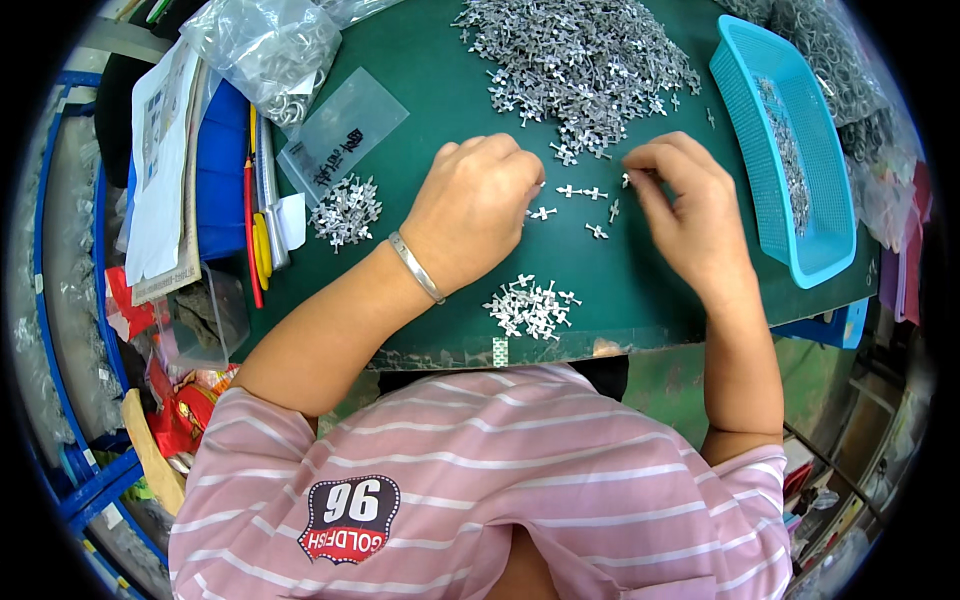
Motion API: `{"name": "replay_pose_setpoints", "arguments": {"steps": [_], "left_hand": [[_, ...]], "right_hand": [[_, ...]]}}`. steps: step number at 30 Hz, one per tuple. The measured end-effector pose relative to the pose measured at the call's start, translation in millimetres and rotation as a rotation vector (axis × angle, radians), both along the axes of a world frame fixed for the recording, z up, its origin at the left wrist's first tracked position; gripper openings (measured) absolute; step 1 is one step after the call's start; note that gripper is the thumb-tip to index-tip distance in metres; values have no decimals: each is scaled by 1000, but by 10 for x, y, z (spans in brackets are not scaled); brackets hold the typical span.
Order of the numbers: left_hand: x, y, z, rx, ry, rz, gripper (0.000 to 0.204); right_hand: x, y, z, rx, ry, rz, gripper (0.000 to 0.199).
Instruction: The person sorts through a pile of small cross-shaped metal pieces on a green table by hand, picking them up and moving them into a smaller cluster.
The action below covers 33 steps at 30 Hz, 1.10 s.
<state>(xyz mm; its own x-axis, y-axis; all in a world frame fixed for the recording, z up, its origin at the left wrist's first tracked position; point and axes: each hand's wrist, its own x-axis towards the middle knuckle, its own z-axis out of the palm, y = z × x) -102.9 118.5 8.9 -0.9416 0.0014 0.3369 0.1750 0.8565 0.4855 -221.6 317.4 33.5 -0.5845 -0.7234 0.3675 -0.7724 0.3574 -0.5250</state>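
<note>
My left hand, with a metal bangle at its wrist, is closed over the green tabletop, fingers curled in. A pale speck shows at its fingertips, too small to name. To the right, my right hand pinches a small metal cross-shaped piece between thumb and forefinger. Between the hands lie several loose pieces of the same kind. Beyond them spreads a large heap of these grey pieces. One small pile sits near the front edge, and another pile lies left of my left hand.
A turquoise basket holding small metal pieces stands at the right. Flat on the left is a clear zip bag with dark writing, below a bag of metal rings. A red pencil and papers lie farther left.
</note>
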Motion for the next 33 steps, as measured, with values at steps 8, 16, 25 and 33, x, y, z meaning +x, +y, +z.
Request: {"name": "replay_pose_setpoints", "arguments": {"steps": [8, 16, 25, 33], "left_hand": [[-14, -7, 24, 105, 29, 25, 7], [-105, 93, 129, 77, 14, -63, 11], [-191, 205, 156, -50, -104, -101, 12], [249, 55, 291, 196, -60, 220, 9]], "right_hand": [[142, -42, -93, 74, 30, 92, 6], [-68, 223, 67, 36, -74, -105, 6], [-16, 124, -101, 62, -179, -36, 5], [-192, 187, -73, 72, -116, 192, 14]]}}
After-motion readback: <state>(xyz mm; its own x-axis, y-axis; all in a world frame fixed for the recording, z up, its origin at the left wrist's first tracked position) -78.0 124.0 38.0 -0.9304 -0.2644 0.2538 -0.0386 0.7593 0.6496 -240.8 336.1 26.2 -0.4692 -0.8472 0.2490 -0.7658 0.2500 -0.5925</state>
